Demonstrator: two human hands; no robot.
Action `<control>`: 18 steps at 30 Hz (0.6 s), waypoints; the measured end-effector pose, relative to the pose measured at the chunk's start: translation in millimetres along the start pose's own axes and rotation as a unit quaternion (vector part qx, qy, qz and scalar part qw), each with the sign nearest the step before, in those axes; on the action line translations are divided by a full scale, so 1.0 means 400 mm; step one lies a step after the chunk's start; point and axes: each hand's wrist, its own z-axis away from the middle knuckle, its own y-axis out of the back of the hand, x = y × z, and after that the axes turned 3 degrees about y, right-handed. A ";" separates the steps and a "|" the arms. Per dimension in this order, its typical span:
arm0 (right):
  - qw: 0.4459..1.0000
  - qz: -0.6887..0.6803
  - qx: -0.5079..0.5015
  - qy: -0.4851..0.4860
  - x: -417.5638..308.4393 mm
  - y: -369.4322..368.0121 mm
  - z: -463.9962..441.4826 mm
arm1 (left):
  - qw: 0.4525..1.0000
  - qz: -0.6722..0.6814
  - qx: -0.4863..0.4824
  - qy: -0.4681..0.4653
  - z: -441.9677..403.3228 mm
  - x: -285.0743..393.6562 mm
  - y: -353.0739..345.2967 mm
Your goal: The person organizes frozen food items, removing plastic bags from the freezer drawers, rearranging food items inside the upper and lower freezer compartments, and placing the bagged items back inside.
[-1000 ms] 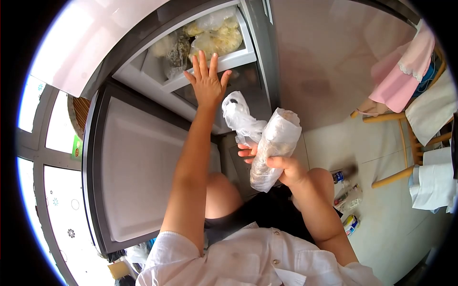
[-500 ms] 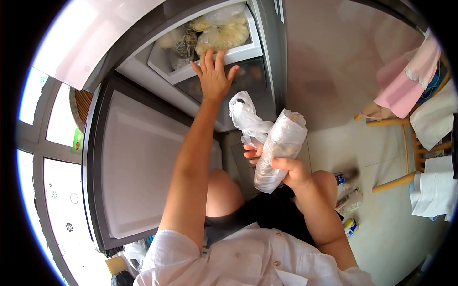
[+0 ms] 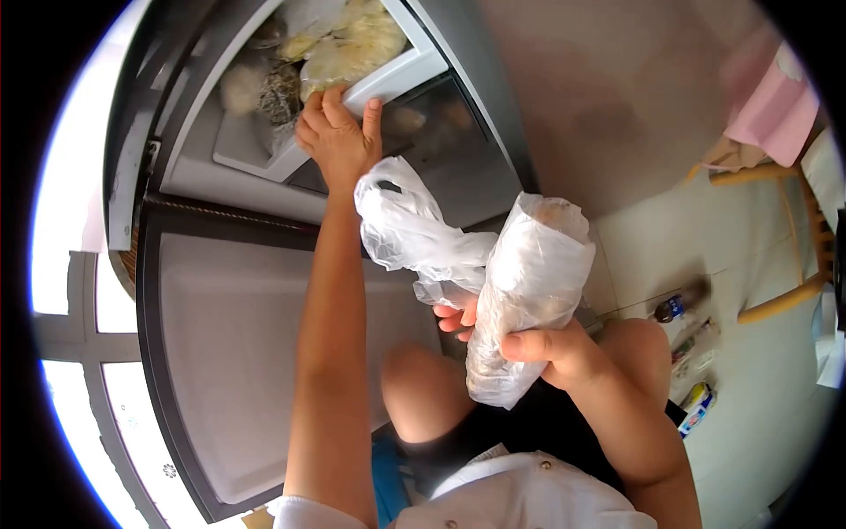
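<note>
My left hand [image 3: 338,137] rests at the front edge of a white freezer drawer [image 3: 401,78], its fingertips over the rim beside the bags inside. A clear bag of pale yellow food [image 3: 357,53] and a bag of darker, speckled food [image 3: 279,93] lie in the drawer. My right hand [image 3: 538,348] is wrapped round a long white plastic-wrapped bundle [image 3: 533,278], the thumb on its near side. The loose, twisted end of the bag [image 3: 401,225] hangs out to the left of the bundle.
The open fridge door [image 3: 282,353] stands on the left. A lower drawer with a dark front [image 3: 432,132] is below the white one. Several bottles and packages, one a dark bottle [image 3: 671,307], lie on the tiled floor at the right, near a wooden chair [image 3: 784,295] with cloths.
The view has moved closer to the fridge. My left hand's fingers have curled over the drawer rim, where they were spread before. My right hand still holds the bundle, now larger in view.
</note>
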 end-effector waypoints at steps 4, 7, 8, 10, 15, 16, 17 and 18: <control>0.999 -0.031 0.044 -0.012 0.004 -0.012 0.003 | 1.000 -0.013 0.006 -0.003 0.002 0.000 -0.005; 0.998 -0.038 0.042 -0.027 0.004 -0.018 0.005 | 1.000 -0.008 -0.005 -0.003 -0.002 0.007 0.004; 0.998 -0.038 0.036 -0.020 0.007 -0.018 0.004 | 1.000 -0.016 0.001 -0.012 -0.003 0.003 0.001; 0.999 -0.037 0.023 -0.005 0.011 -0.013 -0.002 | 0.999 -0.031 0.016 -0.028 -0.001 -0.010 -0.016; 0.998 -0.044 0.034 -0.033 0.006 -0.011 0.001 | 0.992 -0.113 0.011 -0.048 0.000 0.019 0.011; 0.998 -0.041 0.036 -0.039 0.002 -0.012 0.001 | 0.996 -0.081 0.014 -0.033 -0.003 0.020 0.019; 0.998 -0.037 0.038 -0.025 0.005 -0.013 0.000 | 0.999 -0.047 0.018 -0.019 -0.006 0.026 0.031; 0.998 -0.035 0.036 -0.025 0.003 -0.013 -0.004 | 1.000 -0.011 0.023 -0.005 -0.012 0.035 0.040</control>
